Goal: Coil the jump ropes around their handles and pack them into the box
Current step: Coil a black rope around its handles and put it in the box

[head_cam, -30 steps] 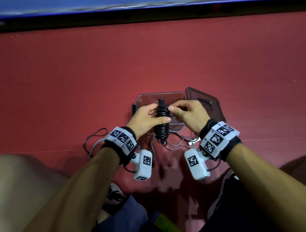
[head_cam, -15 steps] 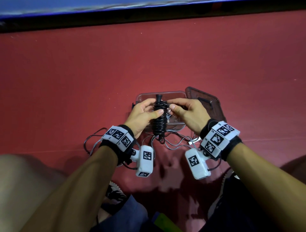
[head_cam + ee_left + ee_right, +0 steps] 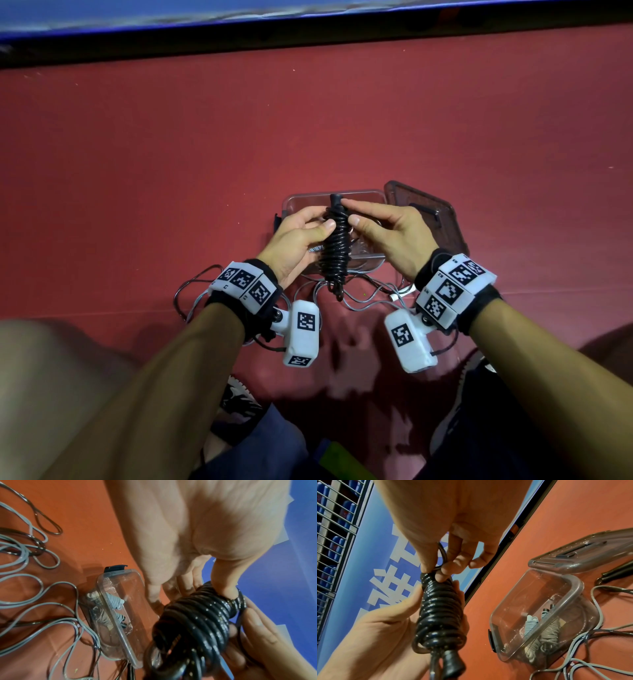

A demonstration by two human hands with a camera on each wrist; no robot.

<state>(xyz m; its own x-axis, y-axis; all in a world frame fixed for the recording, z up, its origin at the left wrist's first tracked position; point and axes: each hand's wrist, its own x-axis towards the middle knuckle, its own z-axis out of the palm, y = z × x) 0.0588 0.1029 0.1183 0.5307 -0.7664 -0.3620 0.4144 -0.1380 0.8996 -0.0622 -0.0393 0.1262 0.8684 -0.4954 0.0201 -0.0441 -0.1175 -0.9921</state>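
Where loose gray ropes [image 3: 363,298] sprawl, lid [image 3: 428,212] behind.

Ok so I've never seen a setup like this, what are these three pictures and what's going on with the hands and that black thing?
A person wears three cameras: one on the head looking down, one on each wrist looking along the fingers. The left hand grips a black jump rope coiled around its handles; the right hand pinches a loop of it at the top end. Below, on the red floor, stands a clear plastic box already holding coiled ropes, its lid beside it, with loose grey ropes around.
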